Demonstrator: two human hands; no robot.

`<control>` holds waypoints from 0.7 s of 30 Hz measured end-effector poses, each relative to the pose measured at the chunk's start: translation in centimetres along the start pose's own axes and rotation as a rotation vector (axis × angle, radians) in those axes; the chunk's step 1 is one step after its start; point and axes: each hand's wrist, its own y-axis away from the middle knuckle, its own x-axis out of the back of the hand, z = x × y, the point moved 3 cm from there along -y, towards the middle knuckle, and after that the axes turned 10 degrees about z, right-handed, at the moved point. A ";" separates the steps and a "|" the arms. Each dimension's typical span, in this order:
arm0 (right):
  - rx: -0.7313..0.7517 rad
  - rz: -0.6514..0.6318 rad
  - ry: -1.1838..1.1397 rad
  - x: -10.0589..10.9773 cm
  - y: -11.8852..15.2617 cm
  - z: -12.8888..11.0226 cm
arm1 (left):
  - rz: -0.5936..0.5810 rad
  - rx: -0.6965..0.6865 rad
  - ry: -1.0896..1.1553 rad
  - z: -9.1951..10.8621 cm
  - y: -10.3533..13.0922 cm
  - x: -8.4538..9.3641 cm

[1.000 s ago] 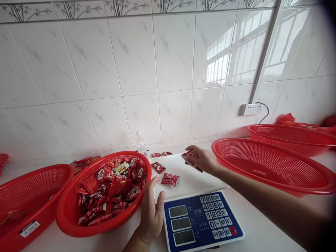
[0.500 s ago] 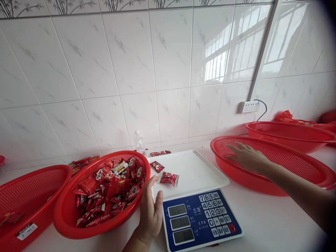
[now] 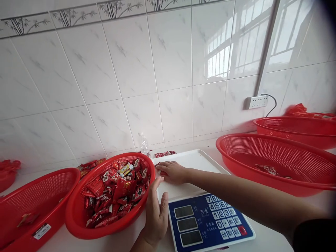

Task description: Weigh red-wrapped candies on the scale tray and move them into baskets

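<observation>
My right hand (image 3: pixel 173 172) reaches across the white weighing tray (image 3: pixel 189 189) of a blue-panelled digital scale (image 3: pixel 207 218). Its fingers curl over small red candy packets (image 3: pixel 163 173) at the tray's left edge and mostly hide them. My left hand (image 3: pixel 156 213) stands on edge between the scale and a red perforated basket (image 3: pixel 110 232), thumb and fingers apart, nothing in it. Wrapped candies (image 3: pixel 115 196), mostly red, are heaped in that basket, with a yellow-and-white one (image 3: pixel 125 170) on top.
Another red basket (image 3: pixel 49 185) stands far left, a few packets inside. To the right, a larger red basket (image 3: pixel 262 150) holds some packets, with one more basket (image 3: pixel 294 131) behind. A clear plastic bottle (image 3: pixel 144 144) and loose packets (image 3: pixel 165 154) lie near the tiled wall.
My right hand has swung left from over the right basket to the packets on the weighing tray. Packets now show in that right basket. My left hand stays beside the scale; the view has shifted slightly.
</observation>
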 end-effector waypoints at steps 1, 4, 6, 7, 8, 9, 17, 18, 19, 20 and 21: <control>0.006 0.023 0.012 -0.2 -0.2 0.3 | -0.002 -0.006 -0.008 0.0 0.0 0.0; 0.018 0.078 0.057 -0.2 -0.2 0.9 | -0.005 -0.020 -0.037 -0.1 -0.1 0.0; 0.028 0.094 0.081 0.1 0.4 0.9 | -0.001 -0.022 -0.044 -0.1 -0.1 0.0; 0.032 0.098 0.089 0.3 0.8 0.9 | 0.001 -0.021 -0.044 0.0 -0.2 0.0; 0.034 0.103 0.095 0.7 1.3 0.9 | 0.003 -0.022 -0.043 0.0 -0.2 0.0; 0.031 0.110 0.099 1.2 1.9 1.0 | 0.005 -0.028 -0.041 0.0 -0.3 0.0; -0.316 0.429 0.199 10.9 9.3 6.9 | 0.015 -0.087 -0.032 -0.4 -0.4 0.0; -0.395 0.471 0.221 12.3 10.5 8.3 | 0.017 -0.093 -0.030 -0.4 -0.4 0.0; -0.473 0.504 0.238 13.6 11.7 9.7 | 0.017 -0.096 -0.029 -0.4 -0.5 0.0; -0.548 0.525 0.251 14.6 13.0 11.1 | 0.017 -0.100 -0.030 -0.4 -0.5 0.0; -0.618 0.532 0.258 15.5 14.2 12.5 | 0.012 -0.102 -0.034 -0.4 -0.5 0.0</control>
